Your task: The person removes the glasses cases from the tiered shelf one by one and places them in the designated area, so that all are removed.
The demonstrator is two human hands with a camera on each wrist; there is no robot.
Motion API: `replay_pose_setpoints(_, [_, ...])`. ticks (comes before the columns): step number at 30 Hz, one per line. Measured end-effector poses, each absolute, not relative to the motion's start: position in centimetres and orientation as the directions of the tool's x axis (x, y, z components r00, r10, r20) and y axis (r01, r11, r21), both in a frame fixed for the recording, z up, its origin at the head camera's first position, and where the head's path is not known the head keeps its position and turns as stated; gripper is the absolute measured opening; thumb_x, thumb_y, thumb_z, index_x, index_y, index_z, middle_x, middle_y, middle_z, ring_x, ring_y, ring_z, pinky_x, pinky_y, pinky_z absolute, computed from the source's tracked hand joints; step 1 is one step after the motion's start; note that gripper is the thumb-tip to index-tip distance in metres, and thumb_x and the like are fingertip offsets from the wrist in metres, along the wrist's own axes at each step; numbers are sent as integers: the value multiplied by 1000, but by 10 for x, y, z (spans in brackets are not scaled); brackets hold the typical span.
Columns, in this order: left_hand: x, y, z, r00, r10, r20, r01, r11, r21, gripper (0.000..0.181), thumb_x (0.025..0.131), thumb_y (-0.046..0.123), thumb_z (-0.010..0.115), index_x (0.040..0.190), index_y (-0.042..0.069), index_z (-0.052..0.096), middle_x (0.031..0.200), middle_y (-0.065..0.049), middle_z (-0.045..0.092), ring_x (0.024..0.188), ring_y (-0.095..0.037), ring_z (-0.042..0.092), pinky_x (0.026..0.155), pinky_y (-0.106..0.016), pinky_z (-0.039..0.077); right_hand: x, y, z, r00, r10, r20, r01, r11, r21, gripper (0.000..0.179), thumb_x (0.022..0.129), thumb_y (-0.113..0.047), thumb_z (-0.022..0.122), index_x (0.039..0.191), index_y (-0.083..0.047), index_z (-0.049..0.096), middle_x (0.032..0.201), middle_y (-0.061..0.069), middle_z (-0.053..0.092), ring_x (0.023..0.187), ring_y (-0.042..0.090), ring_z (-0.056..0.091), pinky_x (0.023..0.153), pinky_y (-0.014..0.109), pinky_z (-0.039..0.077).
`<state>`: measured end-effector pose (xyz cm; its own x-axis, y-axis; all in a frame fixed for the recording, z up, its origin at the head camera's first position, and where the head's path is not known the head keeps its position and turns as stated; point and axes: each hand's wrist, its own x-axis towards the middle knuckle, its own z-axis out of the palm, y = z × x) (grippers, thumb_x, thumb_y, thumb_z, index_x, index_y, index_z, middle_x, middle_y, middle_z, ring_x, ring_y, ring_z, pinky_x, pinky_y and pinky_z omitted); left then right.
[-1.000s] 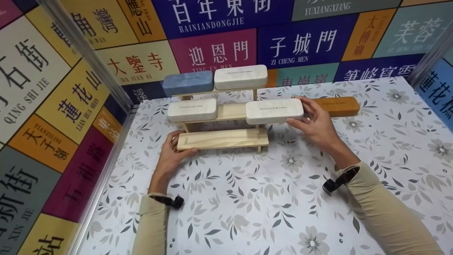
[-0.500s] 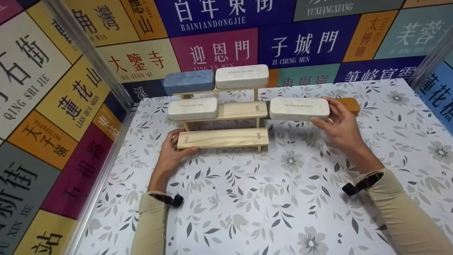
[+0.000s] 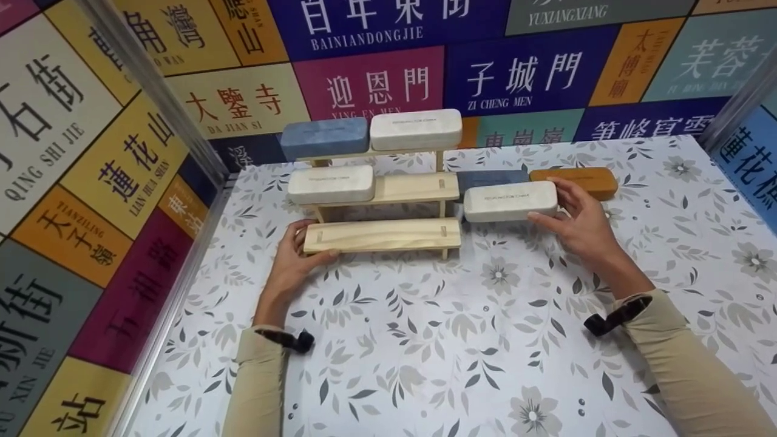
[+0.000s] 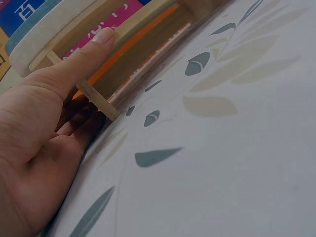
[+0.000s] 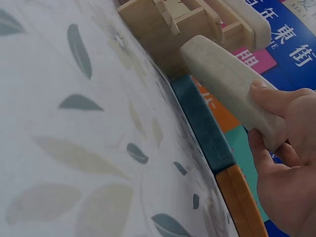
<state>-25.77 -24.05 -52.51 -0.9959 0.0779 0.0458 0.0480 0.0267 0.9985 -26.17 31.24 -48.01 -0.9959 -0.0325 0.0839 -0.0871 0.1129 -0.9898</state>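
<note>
A three-tier wooden display stand [image 3: 382, 235] is on the table, and my left hand [image 3: 290, 258] grips the left end of its lowest tier. In the left wrist view the thumb [image 4: 86, 57] lies along the board while the other fingers go behind the stand's leg. To the right of the stand, my right hand [image 3: 583, 227] holds a white glasses case [image 3: 510, 202] by its right end. The right wrist view shows this case [image 5: 229, 84] raised off the table, pinched between thumb and fingers.
On the top tier sit a blue glasses case [image 3: 325, 137] and a white one [image 3: 416, 130]. Another white case [image 3: 331, 184] occupies the middle tier's left half. Behind the held case, a blue case [image 3: 493, 177] and an orange case [image 3: 576, 181] lie end to end on the table.
My right hand has carried the white case rightward from the middle tier's right side, then slightly down and nearer, uncovering the blue case behind. The left hand has stayed on the stand.
</note>
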Motion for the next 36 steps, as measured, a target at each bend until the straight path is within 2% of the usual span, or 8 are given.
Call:
replay_pose_setpoints(8, [-257,-241,-526,-995,76,58,62,47,997,86,84,6,94,155,12,46,149,-12,62,129,-22,66,105,-26,55,-262,311,-490,-994,-56,98,-108,222,-969,88,94,-14,87,166,-7,36,169,17,44,157,29,44,111,13,49])
replay_pose_setpoints(17, [-257,-242,-527,-995,76,59,62,34,998,87,83,5,94,155,11,46,149,-13,62,130,-23,65,106,-26,56,-263,300,-497,-993,-104,57,-79,221,-972,86,95,-17,87,165,-8,38,166,19,46,153,31,47,109,13,51])
replay_pose_setpoints(21, [-257,-241,-526,-996,76,55,58,31,998,86,83,6,95,154,13,47,149,-11,63,131,-23,65,106,-26,56,-264,301,-499,-995,-96,37,-73,397,-915,86,94,-29,88,164,-11,43,159,20,50,135,34,60,93,12,56])
replay_pose_setpoints(24, [-257,-241,-525,-996,75,57,59,24,998,85,83,6,95,153,14,48,148,-10,64,131,-24,65,106,-26,56,-267,301,-499,-996,-78,39,-74,522,-850,85,93,-35,89,163,-12,47,151,20,54,119,32,63,82,11,52])
replay_pose_setpoints(27, [-256,-240,-525,-996,77,56,58,28,998,85,83,6,95,153,14,48,149,-10,63,131,-23,65,106,-26,56,-270,301,-498,-997,-67,42,-73,579,-812,84,93,-35,89,163,-10,48,147,22,56,116,31,59,80,12,45])
replay_pose_setpoints(30, [-256,-240,-524,-995,80,53,56,32,998,86,84,6,95,155,13,47,150,-11,62,132,-23,65,106,-26,56,-272,299,-497,-998,-57,22,-51,584,-810,86,94,-35,88,165,-10,46,149,22,56,121,33,57,87,20,45])
replay_pose_setpoints(33, [-257,-240,-524,-995,84,57,61,45,997,86,85,7,94,156,13,46,151,-12,62,130,-23,66,104,-26,56,-273,298,-497,-998,-55,18,-46,574,-817,88,95,-35,87,166,-9,43,151,24,56,131,38,55,103,38,46])
replay_pose_setpoints(36, [-256,-240,-524,-994,90,64,70,63,996,86,86,8,93,157,13,45,151,-12,61,128,-23,66,103,-26,57,-273,298,-497,-998,-58,21,-50,565,-824,89,95,-35,87,166,-7,42,154,25,54,142,41,51,119,56,39])
